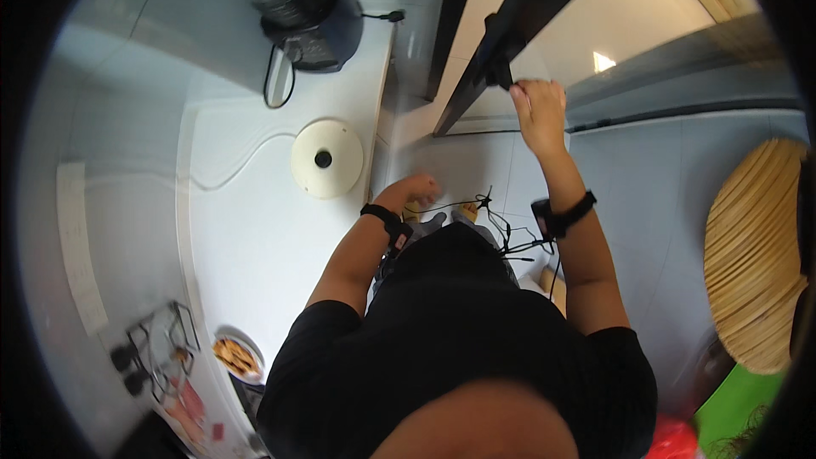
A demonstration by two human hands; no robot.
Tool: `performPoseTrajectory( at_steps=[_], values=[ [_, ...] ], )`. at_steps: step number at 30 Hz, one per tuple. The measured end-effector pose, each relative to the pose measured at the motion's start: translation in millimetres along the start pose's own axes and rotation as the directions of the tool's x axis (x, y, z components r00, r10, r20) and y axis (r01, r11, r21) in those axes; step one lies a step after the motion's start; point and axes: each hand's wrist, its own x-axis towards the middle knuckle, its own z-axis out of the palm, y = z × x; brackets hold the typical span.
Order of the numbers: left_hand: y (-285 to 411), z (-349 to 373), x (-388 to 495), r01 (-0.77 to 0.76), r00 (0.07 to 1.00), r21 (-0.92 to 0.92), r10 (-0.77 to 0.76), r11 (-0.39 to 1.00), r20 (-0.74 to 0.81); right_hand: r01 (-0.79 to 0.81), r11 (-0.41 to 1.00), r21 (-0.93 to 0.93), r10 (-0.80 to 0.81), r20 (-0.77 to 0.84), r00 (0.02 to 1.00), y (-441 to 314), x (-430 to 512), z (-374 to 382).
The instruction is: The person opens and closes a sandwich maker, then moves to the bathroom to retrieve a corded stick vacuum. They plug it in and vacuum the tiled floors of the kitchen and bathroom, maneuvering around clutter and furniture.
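Note:
My right hand [540, 108] is raised, its curled fingers on the black handle [500, 71] of a dark-framed door [468, 92] that stands ajar. Low in front of me, my left hand [422, 189] is blurred beside the white counter's edge, with nothing visible in it; its finger pose is unclear. Each forearm wears a black strap with a small device, and black cables [507, 239] hang between them. On the white counter [255, 248], left of my left hand, lies a round cream lid with a black knob [323, 159], a pale cord running off behind it.
A dark blue kitchen appliance [312, 32] stands at the counter's far end, its black plug [395, 15] at the edge. A plate of food [237, 357] sits lower left, near a black wire rack [162, 344]. A round woven tray [752, 255] stands at right, above something green [733, 401].

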Motion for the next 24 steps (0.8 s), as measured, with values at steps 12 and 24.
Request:
performPoseTrajectory(
  at_steps=[12,24],
  values=[
    [5.3,-2.5,50.4,0.144,0.893,0.737,-0.407,0.660,0.190,-0.538,-0.240,0.808,0.928,0.353,0.116,-4.6,-300.7,-63.4],
    [2.8,-28.0,120.1,0.266,0.672,0.707,-0.652,0.655,0.351,-0.582,0.438,-0.685,0.862,0.504,0.056,-0.2,-443.2,-126.8]
  ],
)
